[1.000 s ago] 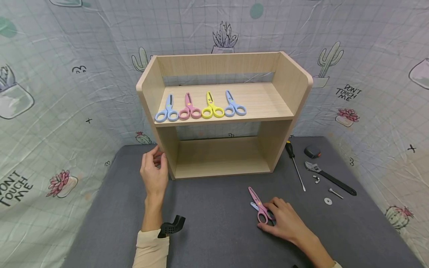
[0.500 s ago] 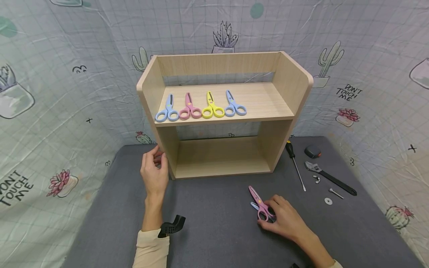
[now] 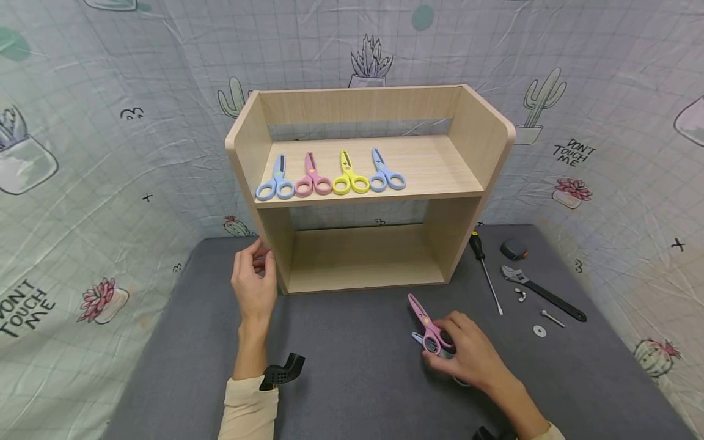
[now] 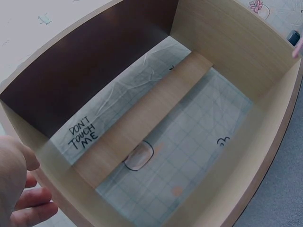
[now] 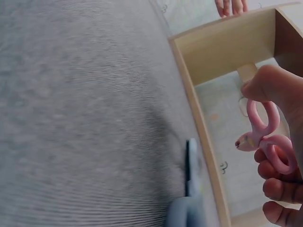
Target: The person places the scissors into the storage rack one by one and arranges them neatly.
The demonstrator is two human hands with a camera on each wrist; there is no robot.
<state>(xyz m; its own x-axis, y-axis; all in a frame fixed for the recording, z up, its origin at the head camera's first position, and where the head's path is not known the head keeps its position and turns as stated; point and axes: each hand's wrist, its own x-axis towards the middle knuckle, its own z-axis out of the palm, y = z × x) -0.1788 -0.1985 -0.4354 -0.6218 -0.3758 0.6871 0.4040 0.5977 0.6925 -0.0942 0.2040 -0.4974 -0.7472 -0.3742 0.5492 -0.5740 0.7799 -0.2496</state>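
Observation:
My right hand (image 3: pixel 467 354) pinches a pair of pink scissors (image 3: pixel 422 315) by the finger loops, blades pointing away, just above the dark tabletop. In the right wrist view the thumb and fingers hold the pink scissors (image 5: pixel 260 135) by their loops. Below them lies a pair of light-blue scissors (image 3: pixel 418 338), partly hidden by the hand and the pink pair. The left hand (image 3: pixel 254 281) rests its loosely bent fingers against the outer left side of a wooden shelf (image 3: pixel 363 197). In the left wrist view the left hand (image 4: pixel 19 189) is beside the shelf's edge.
On the upper board, blue scissors (image 3: pixel 277 180), pink scissors (image 3: pixel 311 177), yellow scissors (image 3: pixel 348 176) and more blue scissors (image 3: pixel 385 173) lie in a row. To the right are a screwdriver (image 3: pixel 484 269), tape measure (image 3: pixel 514 249), adjustable wrench (image 3: pixel 541 293), wing nut (image 3: pixel 520 295), bolt (image 3: pixel 552 318) and washer (image 3: pixel 539 331).
My right hand has raised the pink scissors a little and moved them slightly away from me, off the light-blue pair, which stays on the table. The left hand has stayed in place.

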